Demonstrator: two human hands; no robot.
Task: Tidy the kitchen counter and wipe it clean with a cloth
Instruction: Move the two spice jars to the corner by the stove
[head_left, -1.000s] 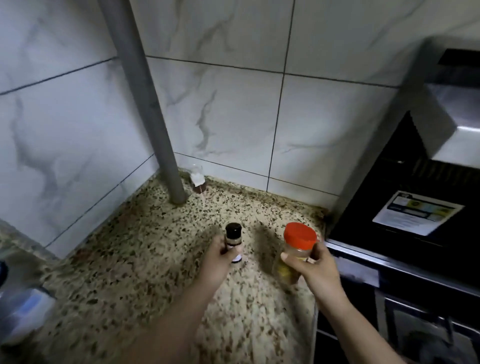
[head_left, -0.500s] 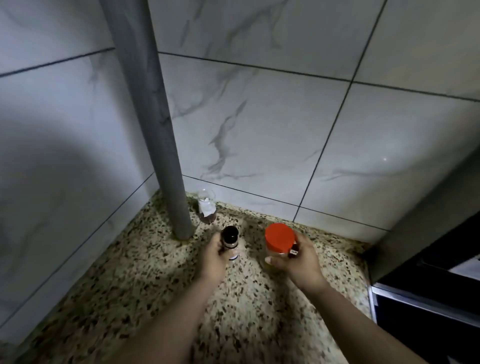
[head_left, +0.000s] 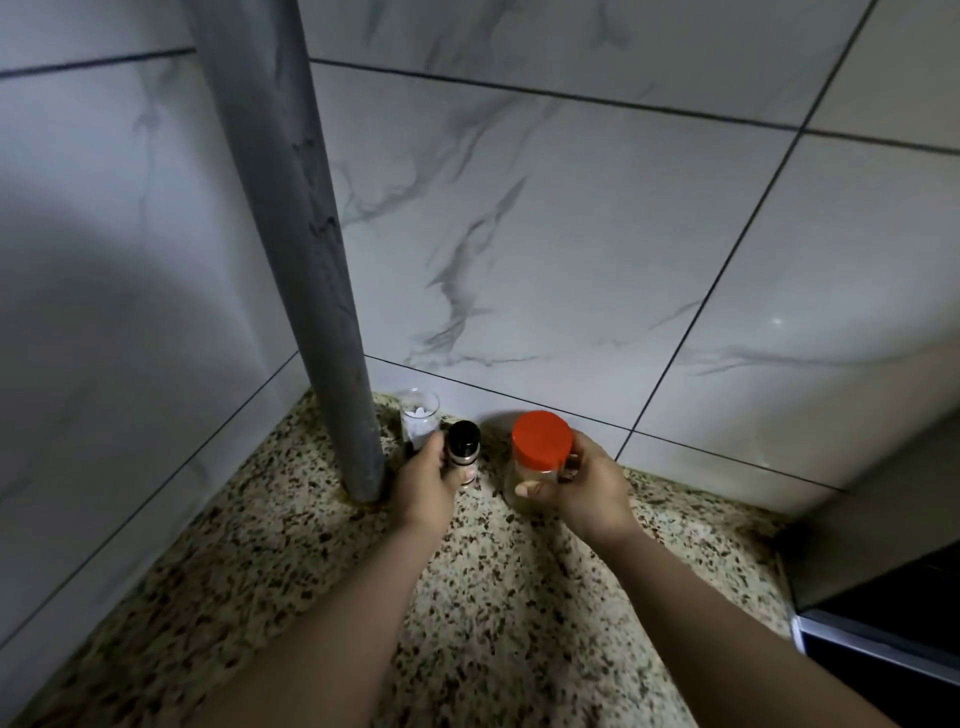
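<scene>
Head view, looking down into the back corner of a speckled granite counter (head_left: 498, 613). The left hand (head_left: 427, 488) is wrapped around a small black-capped bottle (head_left: 462, 451), fingers closed on its body, holding it upright just beside a grey vertical pipe (head_left: 291, 249) that meets the counter at the corner. The right hand (head_left: 582, 488) grips a clear jar with a red lid (head_left: 540, 457), thumb across the front of the glass and fingers curled behind; whether the jar's base touches the counter cannot be told. Bottle and jar sit near each other, close to the marble-patterned wall tiles (head_left: 571, 234). Behind the bottle, against the wall, stands a small clear glass container (head_left: 420, 418) holding something white. A dark appliance edge (head_left: 883, 639) shows at lower right.
</scene>
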